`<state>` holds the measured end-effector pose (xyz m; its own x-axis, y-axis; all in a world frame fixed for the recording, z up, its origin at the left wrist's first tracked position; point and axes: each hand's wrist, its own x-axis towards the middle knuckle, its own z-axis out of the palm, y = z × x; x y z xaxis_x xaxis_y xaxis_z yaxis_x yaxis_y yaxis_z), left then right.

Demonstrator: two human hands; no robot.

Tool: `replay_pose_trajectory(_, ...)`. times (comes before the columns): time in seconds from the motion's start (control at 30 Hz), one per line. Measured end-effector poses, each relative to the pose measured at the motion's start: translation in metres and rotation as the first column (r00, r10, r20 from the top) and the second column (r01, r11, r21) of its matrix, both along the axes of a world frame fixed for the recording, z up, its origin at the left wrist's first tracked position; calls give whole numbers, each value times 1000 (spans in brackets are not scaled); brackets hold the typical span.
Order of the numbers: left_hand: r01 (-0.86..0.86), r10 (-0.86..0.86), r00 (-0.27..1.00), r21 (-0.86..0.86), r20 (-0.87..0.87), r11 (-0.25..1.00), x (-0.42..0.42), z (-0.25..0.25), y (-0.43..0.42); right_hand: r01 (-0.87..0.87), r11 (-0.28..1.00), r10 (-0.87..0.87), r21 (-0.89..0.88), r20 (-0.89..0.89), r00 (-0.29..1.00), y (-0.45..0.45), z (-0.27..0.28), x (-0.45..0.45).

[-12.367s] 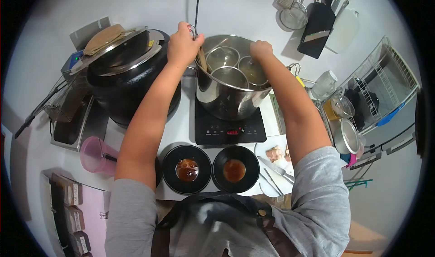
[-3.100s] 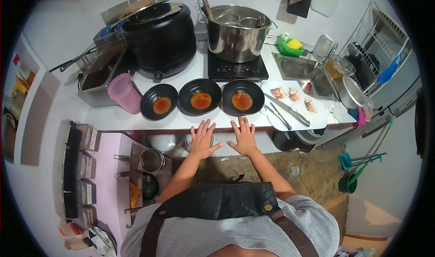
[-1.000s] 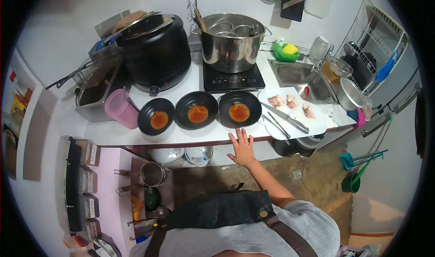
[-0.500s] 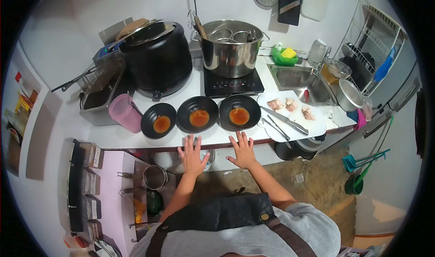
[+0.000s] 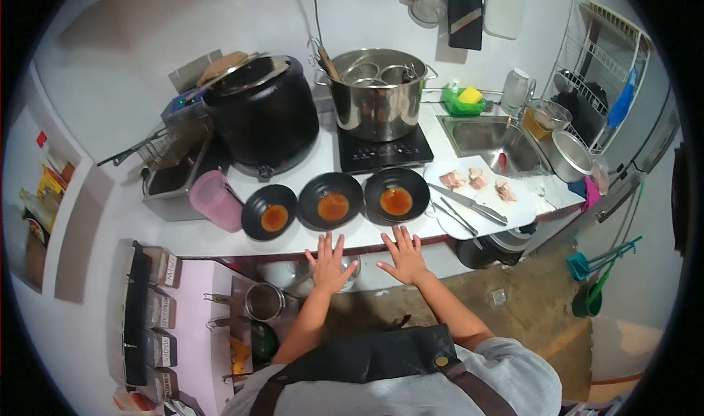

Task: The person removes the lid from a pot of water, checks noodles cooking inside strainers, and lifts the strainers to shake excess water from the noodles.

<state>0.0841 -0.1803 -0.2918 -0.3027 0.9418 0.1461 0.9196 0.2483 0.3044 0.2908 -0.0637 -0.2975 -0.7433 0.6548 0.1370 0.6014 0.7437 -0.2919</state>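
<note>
Both hands are empty, fingers spread, palms down at the counter's front edge. My left hand (image 5: 329, 266) is just below the middle black bowl (image 5: 312, 189); my right hand (image 5: 404, 258) is below the right black bowl (image 5: 417, 190). Further left stands another black bowl (image 5: 255, 226), slightly tilted in view. Each bowl has a pool of orange-brown sauce (image 5: 333, 207) at its bottom. Right of the bowls, a white cutting board (image 5: 469, 214) carries several pieces of raw-looking meat (image 5: 506, 190), a knife (image 5: 469, 203) and tongs (image 5: 455, 219).
Behind the bowls are a steel pot (image 5: 378, 112) on an induction cooker (image 5: 385, 152) and a big black soup warmer (image 5: 264, 119). A pink pitcher (image 5: 216, 201) and a fryer (image 5: 172, 185) stand left. At right are a sink (image 5: 480, 137) and a dish rack (image 5: 594, 71).
The whole view has shifted, so the counter and its things appear slightly lower and further right. Both hands stay spread at the counter edge, and the bowls keep their places.
</note>
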Motion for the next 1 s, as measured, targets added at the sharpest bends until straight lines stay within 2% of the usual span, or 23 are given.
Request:
replay_pose_trajectory(0.43,9,-7,999,-46,43,999,1,3,0,13,1000,-13,-22,19,1000,-2,5,1)
replay_pose_trajectory(0.63,4,-4,1000,5,17,1000,1,0,0,6,999,-6,-44,-3,1000,-4,9,3)
replay_pose_trajectory(1.0,-13,14,999,-14,52,1000,2,2,0,1,1000,-1,17,17,1000,-2,0,3)
